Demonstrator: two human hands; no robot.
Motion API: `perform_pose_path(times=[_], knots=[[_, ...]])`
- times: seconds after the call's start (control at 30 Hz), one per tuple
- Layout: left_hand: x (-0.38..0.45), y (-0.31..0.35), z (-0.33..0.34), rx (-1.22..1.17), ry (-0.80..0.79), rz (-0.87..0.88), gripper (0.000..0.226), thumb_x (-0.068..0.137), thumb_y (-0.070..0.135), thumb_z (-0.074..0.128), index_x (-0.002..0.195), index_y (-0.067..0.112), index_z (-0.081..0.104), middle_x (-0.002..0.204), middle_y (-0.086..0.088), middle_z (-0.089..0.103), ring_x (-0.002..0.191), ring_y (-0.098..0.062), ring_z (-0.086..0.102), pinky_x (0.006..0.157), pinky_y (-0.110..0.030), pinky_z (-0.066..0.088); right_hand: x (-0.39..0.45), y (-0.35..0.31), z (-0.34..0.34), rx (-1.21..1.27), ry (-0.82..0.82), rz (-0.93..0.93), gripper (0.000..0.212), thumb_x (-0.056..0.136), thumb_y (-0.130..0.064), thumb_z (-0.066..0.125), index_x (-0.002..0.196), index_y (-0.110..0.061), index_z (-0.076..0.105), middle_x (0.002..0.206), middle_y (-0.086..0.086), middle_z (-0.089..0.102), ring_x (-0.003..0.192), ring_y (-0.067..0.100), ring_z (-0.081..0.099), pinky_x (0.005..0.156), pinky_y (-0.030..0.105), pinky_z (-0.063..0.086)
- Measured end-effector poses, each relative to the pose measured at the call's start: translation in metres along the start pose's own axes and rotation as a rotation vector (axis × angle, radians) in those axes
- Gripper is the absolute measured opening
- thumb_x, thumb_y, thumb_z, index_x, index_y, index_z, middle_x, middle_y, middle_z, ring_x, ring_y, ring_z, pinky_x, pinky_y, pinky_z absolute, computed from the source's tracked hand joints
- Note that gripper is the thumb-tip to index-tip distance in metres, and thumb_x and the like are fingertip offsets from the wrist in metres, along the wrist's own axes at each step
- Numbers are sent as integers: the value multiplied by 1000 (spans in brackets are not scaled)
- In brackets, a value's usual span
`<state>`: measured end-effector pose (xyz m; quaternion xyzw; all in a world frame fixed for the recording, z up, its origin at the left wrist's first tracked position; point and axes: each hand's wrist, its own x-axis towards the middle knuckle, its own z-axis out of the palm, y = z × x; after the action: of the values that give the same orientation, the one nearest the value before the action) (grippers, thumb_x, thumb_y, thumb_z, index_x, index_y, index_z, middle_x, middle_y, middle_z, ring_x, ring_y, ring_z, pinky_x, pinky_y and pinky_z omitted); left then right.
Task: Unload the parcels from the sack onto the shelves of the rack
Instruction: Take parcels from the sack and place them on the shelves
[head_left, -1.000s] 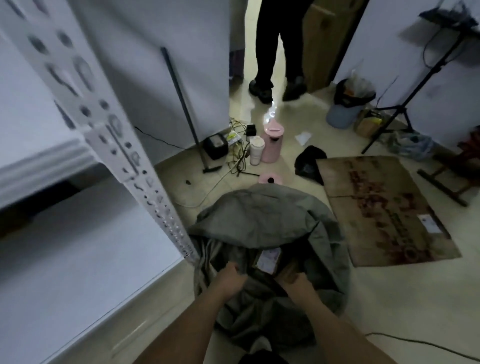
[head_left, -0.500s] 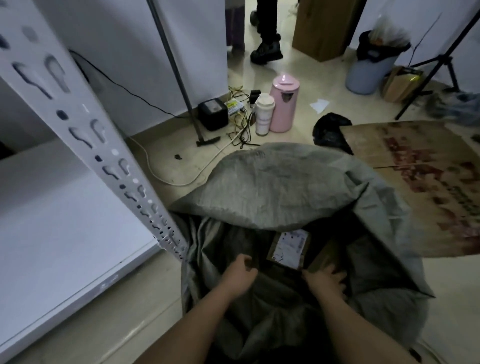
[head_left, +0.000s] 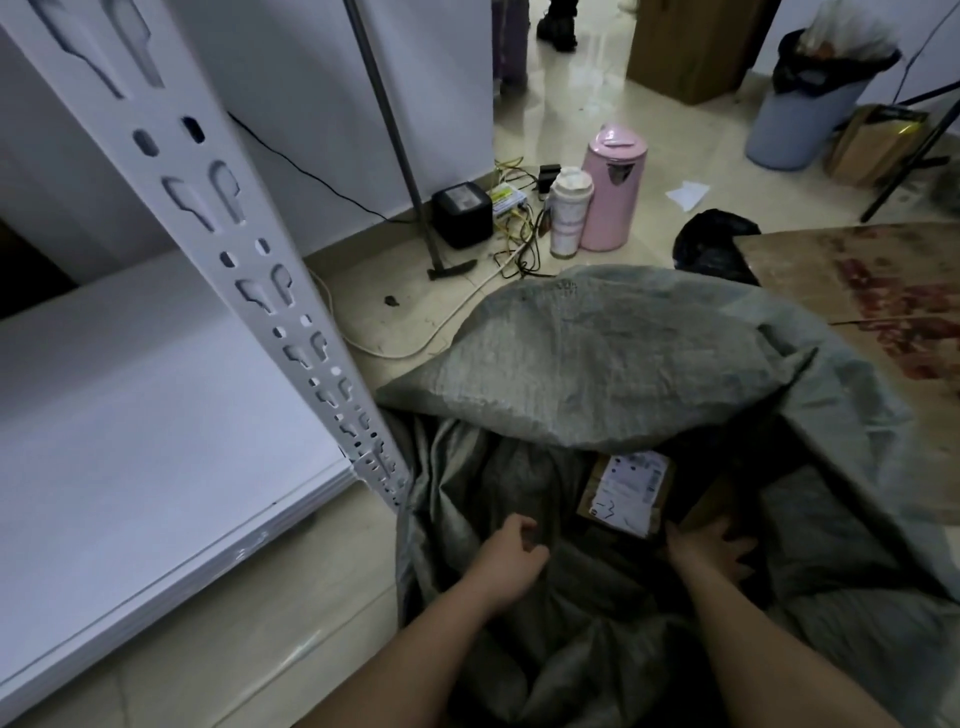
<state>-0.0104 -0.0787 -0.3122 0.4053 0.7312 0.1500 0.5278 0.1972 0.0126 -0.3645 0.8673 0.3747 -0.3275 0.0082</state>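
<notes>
A grey woven sack (head_left: 613, 358) lies on the floor with its mouth open towards me. Inside it sits a brown cardboard parcel (head_left: 626, 491) with a white label on top; another brown parcel edge shows to its right. My left hand (head_left: 511, 561) is curled on the sack's inner fabric, left of the parcel. My right hand (head_left: 711, 551) is in the mouth with fingers spread, touching the labelled parcel's near right corner. The white rack stands at the left, with its slotted post (head_left: 223, 249) and a bare low shelf (head_left: 130, 415).
Beyond the sack stand a pink kettle (head_left: 613, 187), a white flask (head_left: 569, 213), a black box (head_left: 462, 213) and tangled cables. A flattened cardboard sheet (head_left: 883, 296) and a black bag (head_left: 714, 244) lie at the right. A bin (head_left: 800, 119) and a person's shoe (head_left: 558, 28) are farther back.
My view has dropped closer to the sack. Both hands have pushed deeper into its mouth, and my right hand has spread its fingers beside the labelled parcel.
</notes>
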Motion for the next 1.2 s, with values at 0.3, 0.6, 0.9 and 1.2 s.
perform_pose_path(times=[0.3, 0.6, 0.9, 1.2], knots=[[-1, -7, -2, -9, 2, -6, 43, 94, 26, 53, 134, 14, 44, 128, -7, 57, 116, -20, 55, 99, -27, 42, -8, -5, -28, -4, 2, -31, 89, 88, -55, 55, 154, -19, 9, 155, 19, 13, 138, 42, 21, 112, 50, 25], [-18, 42, -12, -61, -85, 17, 41, 92, 28, 53, 130, 13, 47, 123, -7, 59, 110, -22, 58, 99, -34, 46, -45, -35, -104, 224, -344, -42, 56, 87, -56, 46, 87, -4, 66, 83, 20, 69, 77, 32, 61, 76, 34, 48], [-26, 65, -20, -169, -131, -24, 45, 96, 30, 50, 134, 8, 41, 121, -13, 55, 112, -27, 55, 90, -33, 45, -99, -46, -206, 10, -572, -125, 41, 81, -51, 57, 62, -15, 61, 64, 7, 62, 62, 23, 56, 69, 31, 42], [-33, 53, -36, -829, 151, -248, 71, 89, 62, 44, 142, 16, 33, 136, -15, 46, 112, -32, 51, 94, -43, 46, -103, -45, -189, 348, -820, -149, 30, 69, -42, 64, 61, -13, 61, 65, 7, 61, 67, 23, 55, 73, 33, 43]])
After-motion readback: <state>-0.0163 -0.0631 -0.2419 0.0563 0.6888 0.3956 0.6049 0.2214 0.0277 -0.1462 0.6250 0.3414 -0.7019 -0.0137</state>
